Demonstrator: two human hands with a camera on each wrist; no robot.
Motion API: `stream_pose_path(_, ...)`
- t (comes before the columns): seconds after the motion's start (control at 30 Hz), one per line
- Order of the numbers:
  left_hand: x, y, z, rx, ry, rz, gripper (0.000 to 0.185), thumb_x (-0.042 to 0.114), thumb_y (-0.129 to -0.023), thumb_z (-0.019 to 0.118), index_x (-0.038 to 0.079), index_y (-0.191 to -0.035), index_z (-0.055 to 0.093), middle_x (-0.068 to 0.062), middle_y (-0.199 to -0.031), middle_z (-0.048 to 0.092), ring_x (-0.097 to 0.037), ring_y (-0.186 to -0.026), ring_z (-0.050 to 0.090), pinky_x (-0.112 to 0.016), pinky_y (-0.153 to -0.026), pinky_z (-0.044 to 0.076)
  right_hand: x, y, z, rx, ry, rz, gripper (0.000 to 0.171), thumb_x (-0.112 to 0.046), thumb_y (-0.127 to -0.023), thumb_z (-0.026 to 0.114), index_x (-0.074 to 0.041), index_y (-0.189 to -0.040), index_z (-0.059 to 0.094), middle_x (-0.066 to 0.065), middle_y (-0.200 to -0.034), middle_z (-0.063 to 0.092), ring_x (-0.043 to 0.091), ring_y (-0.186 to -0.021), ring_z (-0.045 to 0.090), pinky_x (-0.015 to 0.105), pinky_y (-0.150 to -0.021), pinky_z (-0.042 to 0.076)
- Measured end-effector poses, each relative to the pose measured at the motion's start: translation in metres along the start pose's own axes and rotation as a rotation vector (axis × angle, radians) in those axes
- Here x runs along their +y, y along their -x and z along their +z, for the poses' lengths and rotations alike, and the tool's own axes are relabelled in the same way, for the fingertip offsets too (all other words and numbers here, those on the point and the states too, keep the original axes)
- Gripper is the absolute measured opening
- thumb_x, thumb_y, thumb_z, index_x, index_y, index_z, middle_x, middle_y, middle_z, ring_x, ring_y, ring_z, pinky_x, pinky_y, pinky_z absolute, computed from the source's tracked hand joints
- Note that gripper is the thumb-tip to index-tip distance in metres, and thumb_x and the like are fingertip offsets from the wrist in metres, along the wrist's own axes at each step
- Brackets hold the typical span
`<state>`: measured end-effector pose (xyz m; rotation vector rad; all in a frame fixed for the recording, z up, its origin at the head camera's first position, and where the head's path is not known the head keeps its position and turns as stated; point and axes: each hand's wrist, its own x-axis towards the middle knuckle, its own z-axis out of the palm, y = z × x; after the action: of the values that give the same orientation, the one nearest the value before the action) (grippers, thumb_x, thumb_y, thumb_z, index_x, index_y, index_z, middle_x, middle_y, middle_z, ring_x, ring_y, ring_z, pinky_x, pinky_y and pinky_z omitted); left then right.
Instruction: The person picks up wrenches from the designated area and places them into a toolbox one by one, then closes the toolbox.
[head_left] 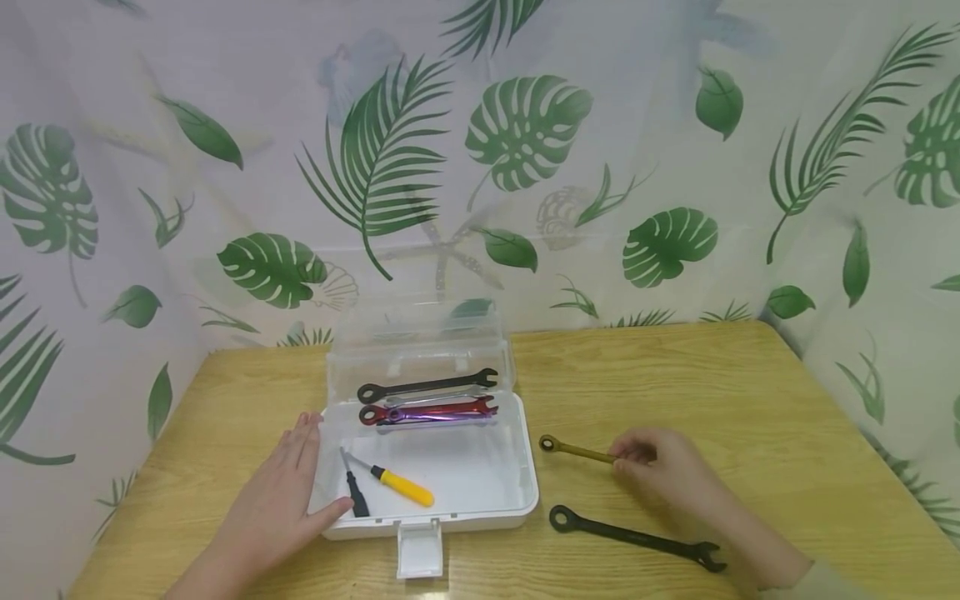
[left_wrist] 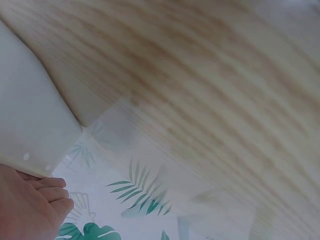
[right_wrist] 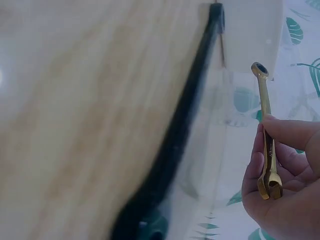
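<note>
My right hand point(head_left: 663, 468) pinches a gold combination wrench point(head_left: 581, 451) by its open end, the ring end pointing left toward the toolbox. In the right wrist view, thumb and fingers close round the wrench point(right_wrist: 267, 130). My left hand point(head_left: 273, 492) lies with straight fingers against the left wall of the white toolbox point(head_left: 480, 487), thumb over its front rim. Inside the box are a yellow-handled screwdriver point(head_left: 405, 487) and a black-handled one point(head_left: 356, 493). Across the back lie a black wrench point(head_left: 427, 387), a red wrench point(head_left: 435, 411), a purple one and silver ones, partly overlapping.
A large black wrench point(head_left: 633, 534) lies on the wooden table point(head_left: 645, 375), in front of my right hand. The toolbox's clear lid point(head_left: 420, 342) stands raised at the back, and its white latch point(head_left: 420, 550) hangs at the front. Leaf-patterned cloth point(head_left: 525, 208) stands behind.
</note>
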<state>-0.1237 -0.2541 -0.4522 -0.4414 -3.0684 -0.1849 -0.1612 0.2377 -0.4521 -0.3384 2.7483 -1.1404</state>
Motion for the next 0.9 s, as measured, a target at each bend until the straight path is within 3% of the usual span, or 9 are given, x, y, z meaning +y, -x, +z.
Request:
stream_pose_path(0.47,0.0,0.0,-0.001,-0.004,-0.002,-0.002,0.111,0.071,-0.095,0.061,-0.016,-0.158,0.033,-0.031,-0.17,0.03,-0.049,-0.158,0.031,-0.059,-0.13,0.032,-0.027,-0.017,-0.026,0.099,0.049,-0.084,0.008,-0.005,-0.096,0.076,-0.005,-0.104,0.078,0.002,-0.093,0.078,0.005,-0.081,0.066,0.021,-0.068,0.057)
stream_pose_path(0.9,0.002,-0.001,-0.002,-0.02,0.0,-0.023,0.112,0.072,-0.093,0.062,-0.016,-0.157,0.034,-0.03,-0.171,0.029,-0.049,-0.158,0.031,-0.06,-0.13,0.032,-0.061,-0.047,-0.029,0.073,0.057,-0.148,0.006,-0.004,-0.097,0.075,-0.006,-0.102,0.078,0.004,-0.093,0.077,0.013,-0.084,0.067,0.021,-0.072,0.057)
